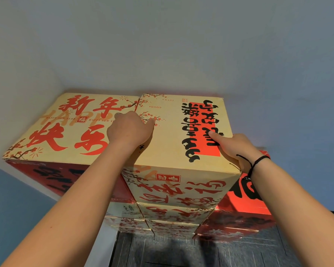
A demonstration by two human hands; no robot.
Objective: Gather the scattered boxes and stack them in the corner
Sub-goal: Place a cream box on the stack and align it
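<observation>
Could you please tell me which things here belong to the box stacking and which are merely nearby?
Part of the job:
top right box
top left box
boxes underneath
left hand
right hand

Merely nearby:
wall
dark floor
black wrist cord
</observation>
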